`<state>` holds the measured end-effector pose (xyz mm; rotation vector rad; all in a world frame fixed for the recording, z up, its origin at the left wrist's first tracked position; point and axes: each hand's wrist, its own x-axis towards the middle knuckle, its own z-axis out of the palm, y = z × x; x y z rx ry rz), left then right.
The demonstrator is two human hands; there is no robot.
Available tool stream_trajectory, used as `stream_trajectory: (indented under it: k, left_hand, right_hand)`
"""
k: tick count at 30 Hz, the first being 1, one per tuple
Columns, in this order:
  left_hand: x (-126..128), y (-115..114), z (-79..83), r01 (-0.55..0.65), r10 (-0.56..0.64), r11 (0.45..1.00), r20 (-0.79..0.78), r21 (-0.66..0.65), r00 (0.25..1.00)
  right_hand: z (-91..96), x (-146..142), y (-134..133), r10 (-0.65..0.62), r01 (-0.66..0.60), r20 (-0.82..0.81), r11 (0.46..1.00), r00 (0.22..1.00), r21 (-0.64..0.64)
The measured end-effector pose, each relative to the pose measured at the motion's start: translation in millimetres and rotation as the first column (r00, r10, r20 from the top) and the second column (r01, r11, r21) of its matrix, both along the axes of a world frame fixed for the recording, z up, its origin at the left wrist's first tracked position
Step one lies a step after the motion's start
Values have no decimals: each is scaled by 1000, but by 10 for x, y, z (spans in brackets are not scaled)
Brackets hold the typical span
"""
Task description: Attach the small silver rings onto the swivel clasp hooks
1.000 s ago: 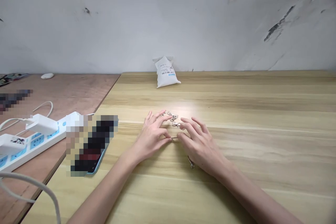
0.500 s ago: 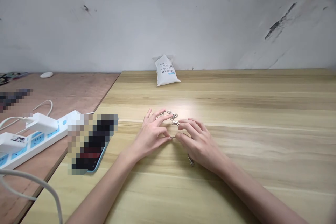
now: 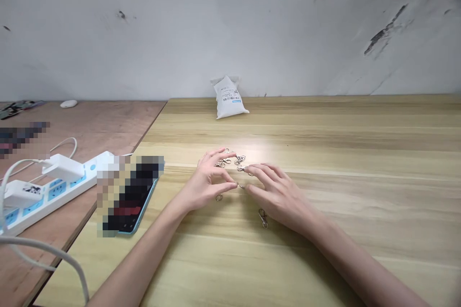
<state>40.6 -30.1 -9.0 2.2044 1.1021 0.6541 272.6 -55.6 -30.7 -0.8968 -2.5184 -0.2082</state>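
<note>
My left hand is closed in a pinch, thumb against index finger, on one end of a small silvery metal clasp. The other end reaches the fingertips of my right hand, which are closed around it; its exact shape is too small to tell. Just past my fingers lie several metal snap clasps with rings, partly covered by my left fingers. One loose ring rests under my left wrist side. A single snap clasp lies below my right hand.
A white labelled plastic pouch stands at the back near the wall. To the left lie a phone with a blue edge, partly blurred out, and a white power strip with chargers and cables.
My left hand has shifted and its fingers have lifted, uncovering a ring beneath it and more of the clasps behind. The held piece is tilted now. The view has moved slightly.
</note>
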Motion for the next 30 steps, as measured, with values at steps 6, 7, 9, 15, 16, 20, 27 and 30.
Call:
stream_trajectory:
  k: [6, 7, 9, 15, 16, 20, 27, 30]
  left_hand:
    - [50, -58, 75, -7, 9, 1000, 111, -25, 994]
    - [58, -64, 76, -3, 6, 1000, 124, -25, 992]
    - [78, -77, 76, -6, 10, 1000, 156, -24, 988]
    - [197, -135, 49, -131, 130, 991, 299, -16, 945]
    - [215, -141, 37, -154, 154, 988, 314, -26, 937]
    - [219, -132, -15, -170, 178, 984, 243, -51, 954]
    - [115, -87, 12, -36, 40, 966, -10, 255, 999]
    - [111, -83, 37, 30, 1, 924, -82, 382, 997]
  right_hand:
    - [80, -44, -42, -105, 69, -251, 987, 962, -149]
    - [81, -57, -45, -103, 74, -262, 990, 960, -120]
    - [69, -89, -51, -93, 89, -270, 996, 958, -27]
    - [25, -204, -92, -130, 185, -271, 965, 954, 186]
    - [23, -208, -95, -147, 202, -258, 958, 955, 201]
    - [14, -153, -84, -204, 243, -180, 942, 962, 230]
    - [16, -103, -76, -201, 223, -120, 951, 972, 214]
    - [26, -115, -84, -172, 193, -112, 957, 979, 216]
